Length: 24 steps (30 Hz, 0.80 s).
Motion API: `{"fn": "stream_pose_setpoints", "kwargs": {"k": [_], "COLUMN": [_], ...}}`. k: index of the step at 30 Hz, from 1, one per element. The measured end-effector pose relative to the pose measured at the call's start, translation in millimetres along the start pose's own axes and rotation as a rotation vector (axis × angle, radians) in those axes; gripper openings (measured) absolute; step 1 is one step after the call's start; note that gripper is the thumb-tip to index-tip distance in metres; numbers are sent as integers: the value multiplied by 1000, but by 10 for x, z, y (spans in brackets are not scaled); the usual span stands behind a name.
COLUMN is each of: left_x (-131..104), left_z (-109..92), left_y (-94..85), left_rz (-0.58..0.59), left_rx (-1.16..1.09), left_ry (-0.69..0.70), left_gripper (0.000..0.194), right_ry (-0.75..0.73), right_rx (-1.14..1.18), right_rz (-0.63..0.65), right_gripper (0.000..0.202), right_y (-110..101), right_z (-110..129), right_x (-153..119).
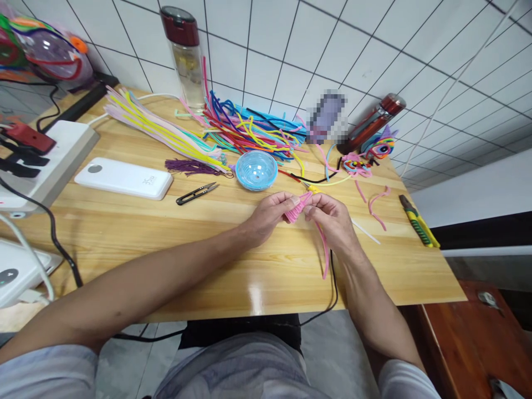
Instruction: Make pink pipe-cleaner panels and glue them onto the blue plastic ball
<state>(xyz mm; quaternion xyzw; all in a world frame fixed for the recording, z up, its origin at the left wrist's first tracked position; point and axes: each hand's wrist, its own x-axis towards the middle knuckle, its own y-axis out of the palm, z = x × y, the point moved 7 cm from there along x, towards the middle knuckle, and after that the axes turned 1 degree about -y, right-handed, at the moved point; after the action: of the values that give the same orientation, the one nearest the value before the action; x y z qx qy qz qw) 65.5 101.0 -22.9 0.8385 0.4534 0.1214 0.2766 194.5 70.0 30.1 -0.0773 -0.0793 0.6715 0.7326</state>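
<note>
Pink pipe cleaner [300, 208]: 1, pinched by 2 hands, left [270, 216] and right [332, 221].

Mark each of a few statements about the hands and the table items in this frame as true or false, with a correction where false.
1. Both hands, left hand and right hand, grip the pink pipe cleaner. True.
2. The thread snips are in the right hand. False: they lie on the wooden table, left of the hands.
3. The blue bowl sits beyond the hands. True.
4. The white power bank stands upright. False: it lies flat.
5. The yellow-green utility knife lies near the table's right edge. True.
</note>
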Motion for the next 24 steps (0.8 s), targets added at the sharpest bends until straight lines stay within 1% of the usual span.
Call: {"fn": "stream_pose_setpoints", "kwargs": {"k": [4, 10, 14, 19, 22, 24], "left_x": [3, 9, 7, -5, 11, 27], "left_z": [11, 28, 41, 23, 45, 58], "left_y": [31, 67, 81, 102, 87, 49], "left_rz": [55, 132, 158, 190, 183, 134], "left_rx": [-32, -67, -70, -52, -50, -40], "left_ry": [-32, -71, -94, -92, -99, -87], "left_gripper": [49, 50, 52, 53, 52, 49], "right_ry": [-30, -34, -39, -52, -55, -51], "right_rx": [19, -22, -33, -12, -14, -24], "right_rz": [11, 73, 109, 134, 140, 119], "right_gripper": [9, 13, 15, 20, 19, 18], "right_y": [-13, -46, -42, -36, -27, -33], "right_z": [11, 79, 98, 56, 45, 48], "right_x": [3, 0, -4, -9, -12, -11]}}
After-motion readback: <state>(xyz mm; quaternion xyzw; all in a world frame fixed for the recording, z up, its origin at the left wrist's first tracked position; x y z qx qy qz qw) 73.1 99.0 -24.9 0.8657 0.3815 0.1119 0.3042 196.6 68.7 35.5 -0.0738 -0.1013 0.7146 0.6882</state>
